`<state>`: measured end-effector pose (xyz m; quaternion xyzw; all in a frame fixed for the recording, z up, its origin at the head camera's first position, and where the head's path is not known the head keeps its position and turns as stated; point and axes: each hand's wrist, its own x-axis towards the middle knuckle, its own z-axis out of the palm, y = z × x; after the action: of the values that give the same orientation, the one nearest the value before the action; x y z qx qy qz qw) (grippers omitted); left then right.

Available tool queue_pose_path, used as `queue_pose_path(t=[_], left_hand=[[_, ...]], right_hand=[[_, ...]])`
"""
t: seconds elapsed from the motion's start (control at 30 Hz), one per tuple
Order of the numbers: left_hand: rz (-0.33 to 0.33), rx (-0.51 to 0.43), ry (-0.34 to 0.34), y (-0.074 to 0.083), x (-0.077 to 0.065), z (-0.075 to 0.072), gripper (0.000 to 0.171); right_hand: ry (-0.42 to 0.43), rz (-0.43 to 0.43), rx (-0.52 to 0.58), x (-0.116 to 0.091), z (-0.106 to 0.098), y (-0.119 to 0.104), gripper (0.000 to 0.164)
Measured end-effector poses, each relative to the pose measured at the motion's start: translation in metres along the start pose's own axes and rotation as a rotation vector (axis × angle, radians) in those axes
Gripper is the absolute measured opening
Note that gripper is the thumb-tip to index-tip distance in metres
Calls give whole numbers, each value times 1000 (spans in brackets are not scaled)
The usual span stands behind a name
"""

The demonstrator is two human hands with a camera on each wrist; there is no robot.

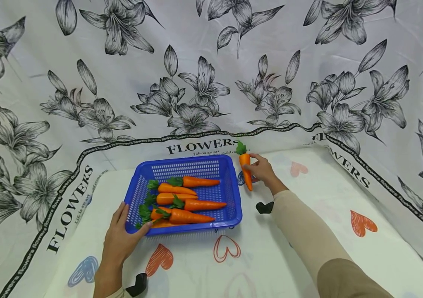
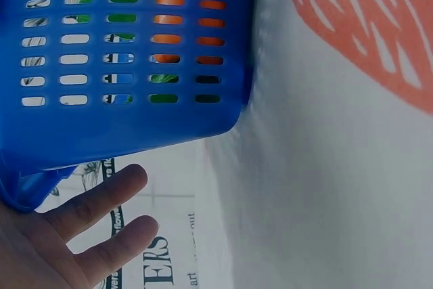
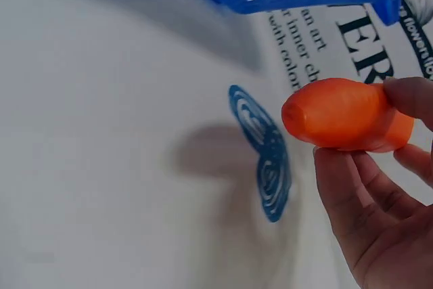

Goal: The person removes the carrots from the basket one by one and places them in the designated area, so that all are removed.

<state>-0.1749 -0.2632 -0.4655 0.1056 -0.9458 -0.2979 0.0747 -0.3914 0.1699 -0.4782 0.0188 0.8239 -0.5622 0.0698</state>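
Note:
To the right of the blue plastic basket [image 1: 239, 198], my right hand [image 1: 263, 169] pinches an orange carrot [image 1: 246, 164] with a green leafy top. The carrot hangs nearly upright above the cloth, tip down. In the right wrist view, thumb and fingers grip its orange body [image 3: 352, 114]. My left hand [image 1: 122, 236] rests against the basket's near left corner, thumb by the front rim and fingers along the left side. Two of those fingers [image 2: 101, 201] look straight and spread in the left wrist view. Inside the basket lie several carrots [image 1: 192, 216], most with tops to the left.
A white cloth with printed hearts [image 1: 363, 223] covers the table. Behind and at the sides hangs a white curtain [image 1: 196, 37] with black flower prints and lettering. A dark piece [image 1: 264, 207] sits at my right wrist and another [image 1: 137, 284] at my left.

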Motion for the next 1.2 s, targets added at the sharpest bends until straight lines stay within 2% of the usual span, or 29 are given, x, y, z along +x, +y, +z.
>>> queue_pose_path(t=[0.33, 0.7, 0.97, 1.2], left_hand=[[-7, 0, -14, 0, 0, 0, 108], [-2, 2, -7, 0, 0, -1, 107], [12, -3, 5, -1, 0, -1, 106], [1, -7, 8, 1, -1, -1, 106]], right_hand=[[-3, 88, -133, 4, 9, 19, 66], [-6, 125, -151, 6, 16, 24, 67], [19, 76, -268, 0, 20, 18, 66], [29, 84, -268, 1, 20, 16, 66]])
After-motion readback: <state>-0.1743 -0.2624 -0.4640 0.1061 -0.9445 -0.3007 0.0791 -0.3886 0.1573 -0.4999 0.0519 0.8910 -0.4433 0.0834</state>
